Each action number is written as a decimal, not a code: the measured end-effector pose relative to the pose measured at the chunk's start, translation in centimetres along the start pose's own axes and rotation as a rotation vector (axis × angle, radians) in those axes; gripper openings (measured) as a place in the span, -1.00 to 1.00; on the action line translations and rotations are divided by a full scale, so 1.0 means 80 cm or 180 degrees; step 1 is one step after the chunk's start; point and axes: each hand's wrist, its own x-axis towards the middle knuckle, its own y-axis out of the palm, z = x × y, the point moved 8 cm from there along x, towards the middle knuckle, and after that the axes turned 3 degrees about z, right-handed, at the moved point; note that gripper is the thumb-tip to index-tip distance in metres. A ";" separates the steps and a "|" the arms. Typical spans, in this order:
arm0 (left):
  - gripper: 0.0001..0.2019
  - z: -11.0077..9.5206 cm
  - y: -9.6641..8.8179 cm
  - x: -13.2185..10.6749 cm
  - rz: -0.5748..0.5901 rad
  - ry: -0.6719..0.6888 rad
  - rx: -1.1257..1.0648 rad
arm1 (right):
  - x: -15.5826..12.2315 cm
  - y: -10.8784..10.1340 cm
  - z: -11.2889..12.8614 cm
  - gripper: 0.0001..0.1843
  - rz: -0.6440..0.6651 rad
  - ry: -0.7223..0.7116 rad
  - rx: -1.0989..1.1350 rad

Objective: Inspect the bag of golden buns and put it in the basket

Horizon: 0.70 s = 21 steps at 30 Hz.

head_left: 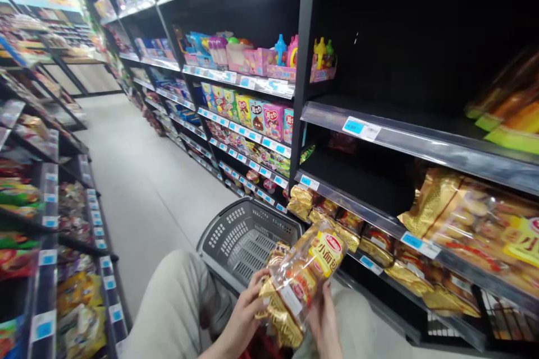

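A clear and gold bag of small bread rolls (301,277), with a yellow label, is held tilted above my knees. My left hand (249,305) is closed on its lower left side, fingers at the gold end. On the other side, my right hand (323,314) grips its lower right edge, partly hidden beneath it. More gold wrapping (278,252) shows behind the bag's left edge; whether it is a second pack I cannot tell. Just beyond stands a grey shopping basket (219,235), its near right part covered by the bag.
Shelving with similar gold bread bags (455,219) rises at the right. Smaller gold packs (379,244) line the shelf below. Boxed snacks (256,115) sit farther along. An aisle floor (138,162) runs between this and the candy shelves (76,235) at left.
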 end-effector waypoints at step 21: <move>-0.30 0.096 -0.130 0.054 0.0431 -0.0263 -0.0063 | 0.066 0.035 -0.099 -0.24 0.0531 0.0015 -0.0729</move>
